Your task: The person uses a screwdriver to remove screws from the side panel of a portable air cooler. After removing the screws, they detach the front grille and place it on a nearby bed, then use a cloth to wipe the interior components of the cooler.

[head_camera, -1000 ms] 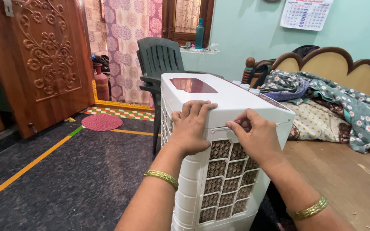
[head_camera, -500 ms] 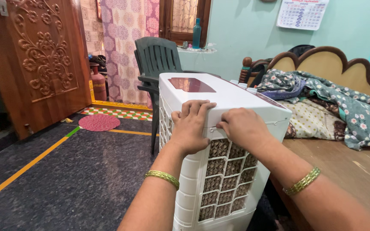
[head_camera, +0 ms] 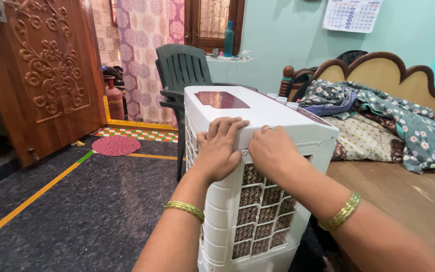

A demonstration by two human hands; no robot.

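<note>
**Both hands on the cooler's top edge**

The person stood behind a white cooler (head_camera: 258,166), and both hands were pressed to the upper rim of its near face, where the honeycomb pad panel (head_camera: 260,211) met the lid. The left hand (head_camera: 221,148) lay with its fingers hooked over the top edge, spread rather than clenched. The right hand (head_camera: 273,151) sat just beside it, touching it or nearly so, fingers curled down onto the same edge; whether they pinched a catch or only pushed, I could not tell.

As far as I could judge, the job at that rim was under way but not finished: the panel sat in its frame, flush with the body, and nothing had been lifted clear. The lid, with its dark red inset (head_camera: 222,99), was in place.

The cooler stood on the dark floor (head_camera: 76,201), directly under the hands. A green plastic chair (head_camera: 182,70) stood just behind the cooler, a bed (head_camera: 388,126) with rumpled bedding lay to its right, and a carved wooden door (head_camera: 46,75) was well off to its left.
</note>
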